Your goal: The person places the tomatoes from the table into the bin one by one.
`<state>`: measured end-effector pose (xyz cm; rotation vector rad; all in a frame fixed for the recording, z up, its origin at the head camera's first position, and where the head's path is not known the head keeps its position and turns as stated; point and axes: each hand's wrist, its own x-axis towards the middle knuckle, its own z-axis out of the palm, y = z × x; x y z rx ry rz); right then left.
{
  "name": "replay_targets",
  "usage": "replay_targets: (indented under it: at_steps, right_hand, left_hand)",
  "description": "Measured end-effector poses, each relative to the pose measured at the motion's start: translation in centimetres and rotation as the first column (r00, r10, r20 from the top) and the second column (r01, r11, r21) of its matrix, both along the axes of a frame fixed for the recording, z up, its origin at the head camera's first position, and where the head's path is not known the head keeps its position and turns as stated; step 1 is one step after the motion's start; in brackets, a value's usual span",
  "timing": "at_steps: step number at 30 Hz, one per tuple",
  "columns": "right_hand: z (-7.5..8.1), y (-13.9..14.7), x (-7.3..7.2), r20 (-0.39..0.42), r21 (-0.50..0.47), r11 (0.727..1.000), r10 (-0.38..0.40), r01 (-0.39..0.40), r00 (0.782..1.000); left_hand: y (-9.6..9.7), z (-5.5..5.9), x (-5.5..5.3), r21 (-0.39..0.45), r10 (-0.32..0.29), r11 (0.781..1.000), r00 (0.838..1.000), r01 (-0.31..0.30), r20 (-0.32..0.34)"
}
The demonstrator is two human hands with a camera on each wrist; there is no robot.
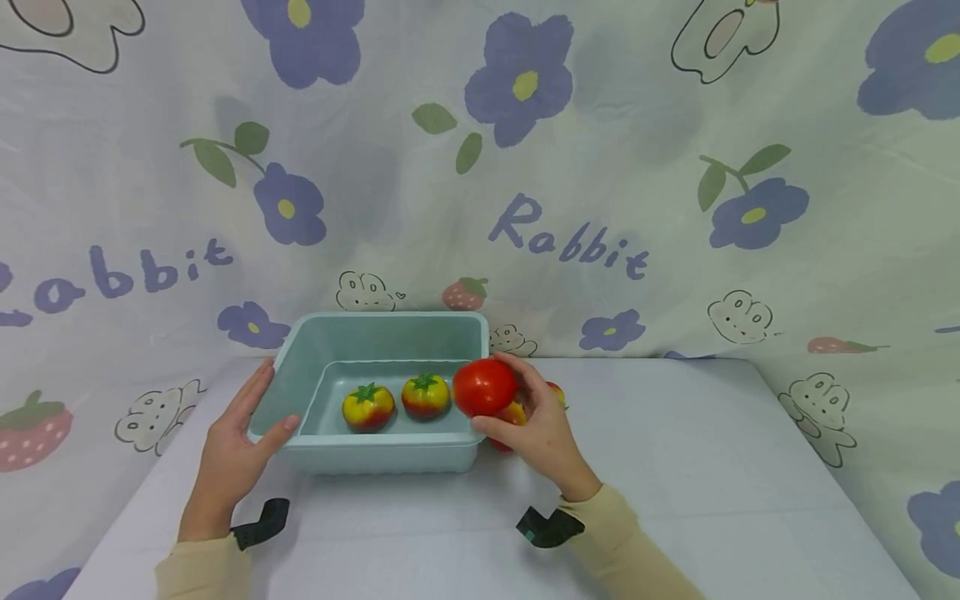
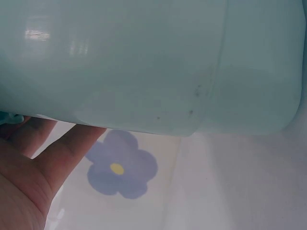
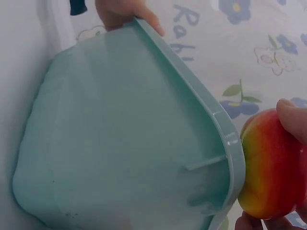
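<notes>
My right hand holds a red tomato between thumb and fingers at the right rim of a pale green plastic bin. From the right wrist view, the tomato shows red with a yellow-green side, close against the bin's rim corner. Two yellow-and-red tomatoes with green leafy tops, one on the left and one on the right, lie inside the bin. My left hand grips the bin's left rim, thumb over the front corner and fingers along the side.
More tomatoes sit just right of the bin, partly hidden behind my right hand. The bin stands on a white-covered table. A cloth backdrop with flowers and rabbits rises behind it.
</notes>
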<state>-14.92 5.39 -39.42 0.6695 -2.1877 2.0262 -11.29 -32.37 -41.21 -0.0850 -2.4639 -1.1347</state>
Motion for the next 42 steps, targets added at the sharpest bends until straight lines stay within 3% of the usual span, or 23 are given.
replay_targets:
  at_steps: [3,12,25,42]
  right_hand:
    - [0.0,-0.4,0.0,0.018,-0.001,1.000,-0.010,0.010,1.000]
    - [-0.4,-1.7,0.1,-0.027,0.049,0.996,-0.067,0.068,0.997]
    - [-0.6,-2.5,0.1,-0.077,0.122,0.990,-0.054,0.064,0.996]
    - [-1.6,-3.4,-0.3,-0.173,0.169,0.977,-0.102,0.132,0.980]
  left_hand:
    - [0.0,0.0,0.0,0.004,-0.005,1.000,1.000,0.005,-0.004]
    - [0.2,-0.1,-0.1,0.013,-0.011,1.000,1.000,0.011,-0.006]
    - [0.1,-0.1,-0.2,0.002,0.003,1.000,1.000,-0.003,0.003]
    - [0.3,0.1,-0.1,-0.012,0.024,1.000,0.999,-0.023,0.022]
